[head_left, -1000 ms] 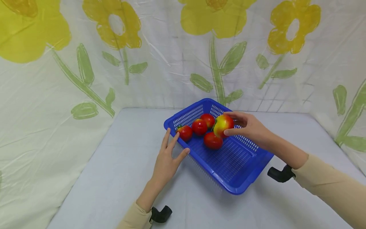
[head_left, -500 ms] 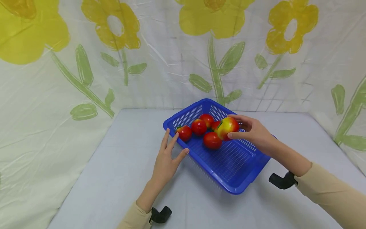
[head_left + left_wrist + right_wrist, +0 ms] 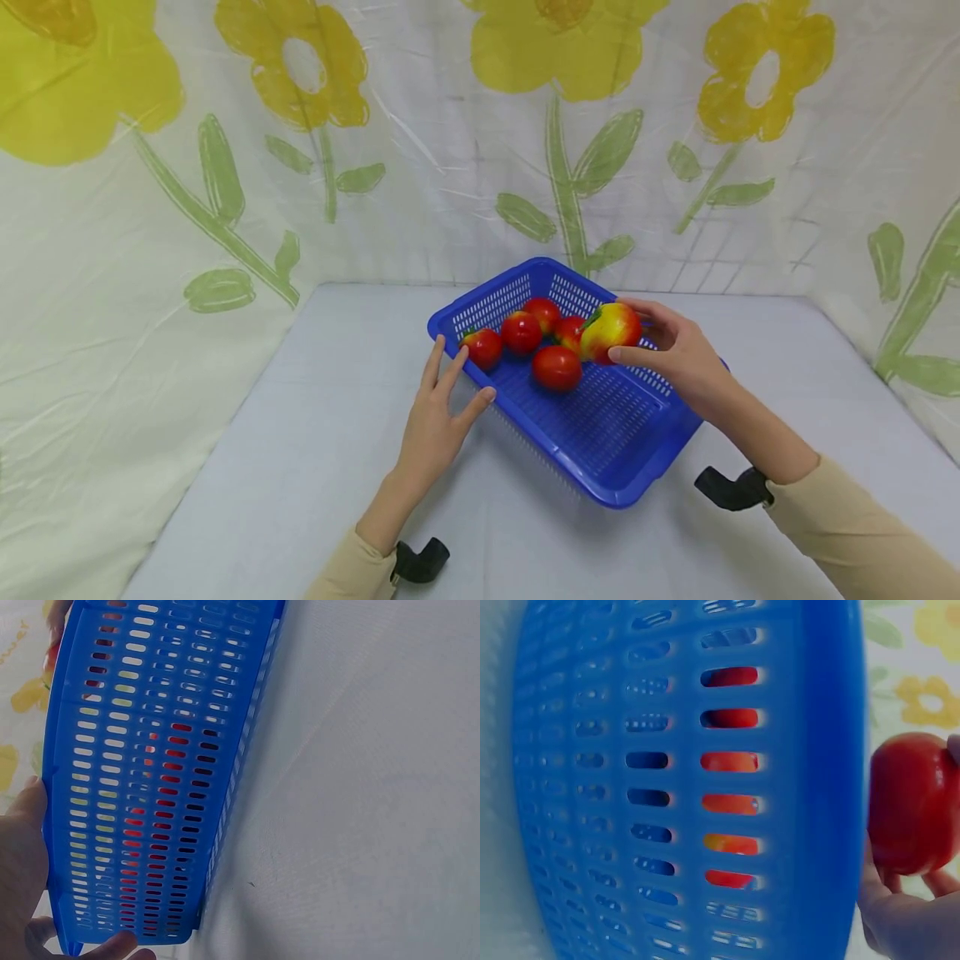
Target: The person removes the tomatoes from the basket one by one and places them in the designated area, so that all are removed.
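My right hand holds a shiny red-and-yellow tomato with a green stem between thumb and fingers, over the right side of a blue basket. In the right wrist view the red side of the held tomato shows beside the basket's rim. Several more tomatoes lie inside, among them a plain red one and one with green leaves. My left hand rests its spread fingers at the basket's near left rim. Seen from the left wrist, its thumb touches the rim.
The basket stands at an angle on a white-covered table. Behind it hangs a pale curtain printed with yellow flowers. A black wrist mount sits at the left cuff, another mount at the right cuff.
My right hand has moved to the right with the tomato, tipping its stem upward, uncovering another red-and-yellow tomato behind it. The left hand has stayed at the rim.
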{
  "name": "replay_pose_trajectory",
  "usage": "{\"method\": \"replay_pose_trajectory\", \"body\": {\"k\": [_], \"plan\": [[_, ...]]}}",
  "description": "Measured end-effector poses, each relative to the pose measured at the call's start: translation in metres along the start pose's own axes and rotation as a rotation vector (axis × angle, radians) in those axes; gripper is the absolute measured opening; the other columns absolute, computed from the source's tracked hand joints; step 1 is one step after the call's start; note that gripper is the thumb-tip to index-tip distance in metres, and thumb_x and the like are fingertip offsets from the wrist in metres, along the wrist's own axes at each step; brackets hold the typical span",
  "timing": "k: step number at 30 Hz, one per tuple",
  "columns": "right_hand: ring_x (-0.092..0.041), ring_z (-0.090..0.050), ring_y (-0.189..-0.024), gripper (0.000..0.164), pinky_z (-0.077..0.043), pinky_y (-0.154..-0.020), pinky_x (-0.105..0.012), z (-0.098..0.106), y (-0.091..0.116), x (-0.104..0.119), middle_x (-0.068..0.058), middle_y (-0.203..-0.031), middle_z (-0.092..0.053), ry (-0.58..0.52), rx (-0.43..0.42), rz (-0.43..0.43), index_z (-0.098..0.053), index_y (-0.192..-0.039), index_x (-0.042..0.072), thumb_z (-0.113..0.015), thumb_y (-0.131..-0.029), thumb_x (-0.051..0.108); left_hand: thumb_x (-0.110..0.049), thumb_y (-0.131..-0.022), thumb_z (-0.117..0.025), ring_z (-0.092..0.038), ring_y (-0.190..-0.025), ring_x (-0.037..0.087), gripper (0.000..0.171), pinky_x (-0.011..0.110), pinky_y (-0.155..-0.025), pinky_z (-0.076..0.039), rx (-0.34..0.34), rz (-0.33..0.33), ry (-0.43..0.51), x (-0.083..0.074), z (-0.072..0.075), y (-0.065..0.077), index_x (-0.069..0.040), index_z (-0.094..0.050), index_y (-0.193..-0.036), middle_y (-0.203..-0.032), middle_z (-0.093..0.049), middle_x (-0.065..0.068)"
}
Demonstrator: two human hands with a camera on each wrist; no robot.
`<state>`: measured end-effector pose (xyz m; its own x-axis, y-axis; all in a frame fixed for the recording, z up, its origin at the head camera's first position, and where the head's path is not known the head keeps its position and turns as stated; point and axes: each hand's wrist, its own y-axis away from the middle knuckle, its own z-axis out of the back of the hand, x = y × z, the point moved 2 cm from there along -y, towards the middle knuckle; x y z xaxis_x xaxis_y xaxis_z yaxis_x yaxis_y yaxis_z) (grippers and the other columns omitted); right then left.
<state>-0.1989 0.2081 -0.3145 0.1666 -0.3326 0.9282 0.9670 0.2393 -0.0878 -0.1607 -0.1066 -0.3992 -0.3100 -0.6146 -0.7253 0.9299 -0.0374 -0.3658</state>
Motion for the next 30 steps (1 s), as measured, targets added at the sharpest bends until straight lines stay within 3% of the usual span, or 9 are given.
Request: {"method": "replay_pose_trajectory", "body": {"k": [13,22,30], "plan": [[-0.023,-0.046,-0.127,0.069,-0.044,-0.089,-0.016,0.010,0.016,-0.010,-0.009,-0.140,-0.048,-0.044,-0.219,0.045,-0.040,-0.147,0.013,-0.076,-0.088,0.021,-0.057,-0.092,-0.060,-0.029,-0.142,0.030,0.074,0.052,-0.100,-0.039,0.008,0.005,0.000,0.001,-0.001,-0.001,-0.018,-0.041,-0.152,-0.163,-0.011,0.000],[-0.022,-0.040,-0.128,0.069,-0.042,-0.089,-0.012,0.028,0.033,-0.014,-0.011,-0.143,-0.042,-0.267,-0.335,0.105,-0.042,-0.148,0.015,-0.073,-0.088,0.004,-0.056,-0.091,-0.061,-0.031,-0.141,0.032,0.074,0.053,-0.100,-0.039,0.003,-0.005,-0.001,0.003,-0.001,-0.001,-0.018,-0.042,-0.151,-0.163,-0.012,0.000],[-0.020,-0.040,-0.128,0.065,-0.042,-0.089,-0.014,0.043,0.047,-0.031,-0.011,-0.141,-0.040,-0.435,-0.417,0.123,-0.041,-0.147,0.012,-0.068,-0.090,-0.004,-0.056,-0.091,-0.062,-0.031,-0.141,0.033,0.074,0.052,-0.101,-0.038,-0.005,-0.015,-0.003,0.003,-0.002,-0.002,-0.018,-0.041,-0.152,-0.163,-0.012,0.000]]}}
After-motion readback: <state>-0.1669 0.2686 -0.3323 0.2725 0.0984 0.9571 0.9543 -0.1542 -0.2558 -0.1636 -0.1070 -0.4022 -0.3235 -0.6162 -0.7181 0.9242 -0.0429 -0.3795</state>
